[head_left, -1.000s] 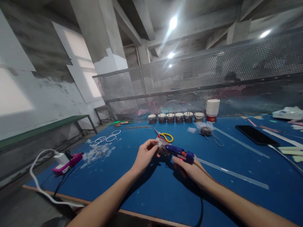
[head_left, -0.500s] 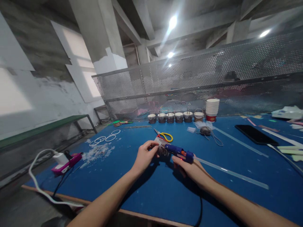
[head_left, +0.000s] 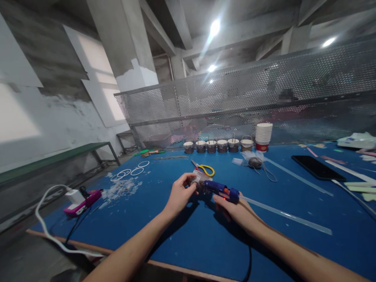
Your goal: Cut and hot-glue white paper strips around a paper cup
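Note:
In the middle of the blue table, my left hand (head_left: pixel 181 192) pinches a small grey-brown wrapped piece (head_left: pixel 202 186) with a clear, shiny top. My right hand (head_left: pixel 235 207) is closed round the handle of a blue glue gun (head_left: pixel 221 190), whose nozzle points left at the piece and meets it or nearly does. A red light glows on the gun, and a long clear glue stick (head_left: pixel 288 215) sticks out of its back to the right. Just beyond the piece lie scissors (head_left: pixel 208 169) with yellow and red handles.
Several small dark pots (head_left: pixel 222 146) line the back beside stacked paper cups (head_left: pixel 263 137). A ball of grey cord (head_left: pixel 255 162) lies before them. On the right is a black phone (head_left: pixel 317 167); on the left are white rings (head_left: pixel 137 171), scraps and a pink power strip (head_left: pixel 84 203).
The held piece has turned slightly in my left hand, showing more of its brown side. The glue gun and its stick have shifted very slightly.

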`<state>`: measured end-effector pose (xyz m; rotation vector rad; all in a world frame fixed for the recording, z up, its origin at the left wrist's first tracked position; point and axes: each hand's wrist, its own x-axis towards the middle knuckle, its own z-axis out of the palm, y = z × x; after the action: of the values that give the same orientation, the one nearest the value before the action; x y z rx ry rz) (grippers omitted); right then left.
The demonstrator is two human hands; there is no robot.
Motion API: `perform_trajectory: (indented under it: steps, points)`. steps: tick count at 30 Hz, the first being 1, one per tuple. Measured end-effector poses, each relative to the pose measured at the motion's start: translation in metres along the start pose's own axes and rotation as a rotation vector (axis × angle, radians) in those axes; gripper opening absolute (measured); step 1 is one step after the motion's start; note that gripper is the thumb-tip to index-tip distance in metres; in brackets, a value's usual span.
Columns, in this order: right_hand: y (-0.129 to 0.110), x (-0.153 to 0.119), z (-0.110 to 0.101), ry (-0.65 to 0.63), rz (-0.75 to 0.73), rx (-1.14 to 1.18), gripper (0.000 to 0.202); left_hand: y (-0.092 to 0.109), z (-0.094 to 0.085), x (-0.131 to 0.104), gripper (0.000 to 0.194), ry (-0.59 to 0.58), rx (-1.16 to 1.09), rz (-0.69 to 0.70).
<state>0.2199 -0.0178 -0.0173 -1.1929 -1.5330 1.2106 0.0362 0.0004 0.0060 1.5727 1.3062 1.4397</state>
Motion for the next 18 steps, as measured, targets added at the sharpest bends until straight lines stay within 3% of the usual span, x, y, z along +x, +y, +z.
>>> perform_trajectory:
  steps: [18]
  points:
    - [-0.004,0.0002,0.002,-0.031,-0.012,-0.025,0.034,0.0018,0.0008,-0.003,0.017,0.027,-0.006,-0.005]
